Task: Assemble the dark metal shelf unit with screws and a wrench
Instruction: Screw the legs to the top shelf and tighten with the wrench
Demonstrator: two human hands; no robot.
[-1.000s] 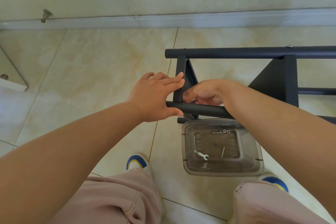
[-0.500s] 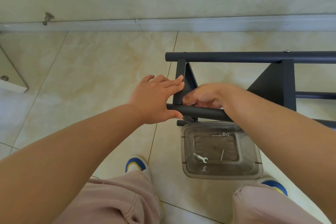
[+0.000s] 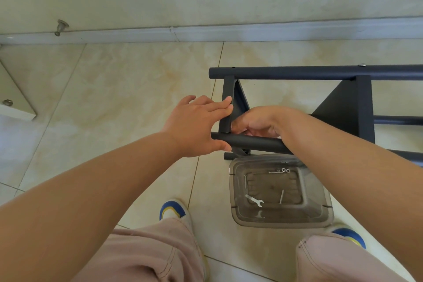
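Observation:
The dark metal shelf unit lies on its side on the tiled floor, with a far tube (image 3: 297, 72) and a near tube (image 3: 256, 143) joined by a shelf panel (image 3: 229, 89). My left hand (image 3: 199, 126) braces the corner, its straight fingers against the panel's edge and its thumb along the near tube's end. My right hand (image 3: 254, 125) reaches over the near tube, fingers curled at the joint; what they hold is hidden. A small wrench (image 3: 254, 200), a screw (image 3: 281, 196) and washers (image 3: 285, 170) lie in a clear plastic tub (image 3: 325, 208).
A second shelf panel (image 3: 348, 103) stands further right on the frame. My shoes (image 3: 172, 210) flank the tub. A doorstop (image 3: 61, 27) sticks out of the skirting at the back left, and a pale door's corner (image 3: 13, 98) juts in at the left edge.
Both hands stay at the same corner joint. Everything sits a little lower in the frame than before.

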